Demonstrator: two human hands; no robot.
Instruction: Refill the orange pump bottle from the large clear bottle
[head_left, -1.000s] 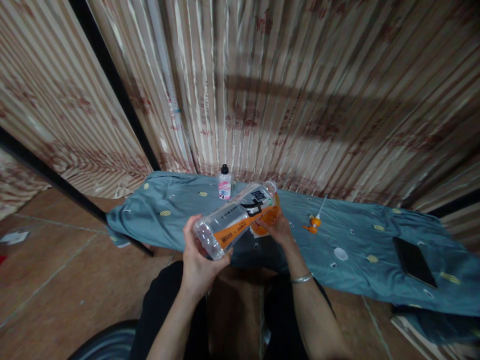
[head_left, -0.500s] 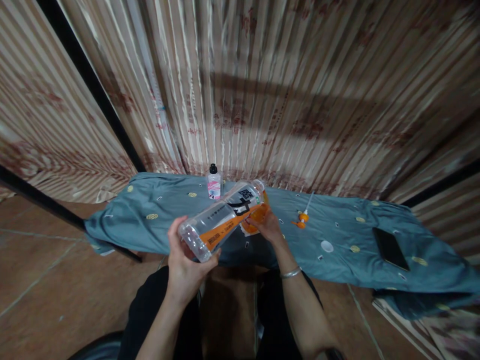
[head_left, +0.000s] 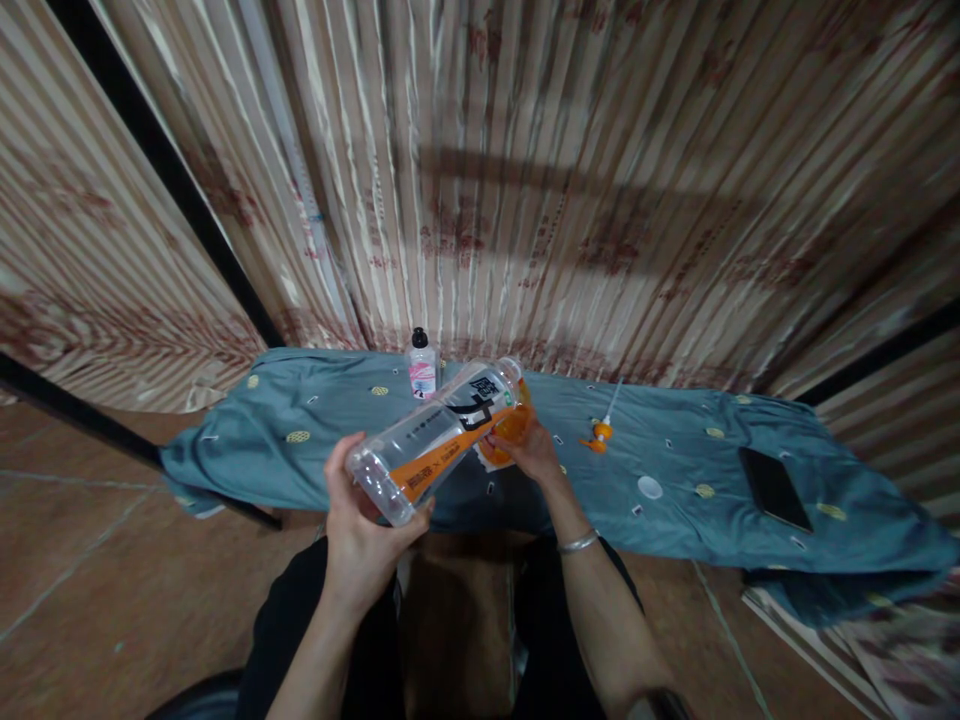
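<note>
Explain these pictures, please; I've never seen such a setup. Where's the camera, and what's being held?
There is no machine here: a person works bare-handed, filmed by one camera worn on the head, looking forward and down. The left hand holds a tilted clear bottle near its base; the right hand grasps an orange container, partly hidden behind it. On the blue-green cloth are a small black-capped bottle, an orange pump top with a pale tube, a white disc and a dark flat object.
</note>
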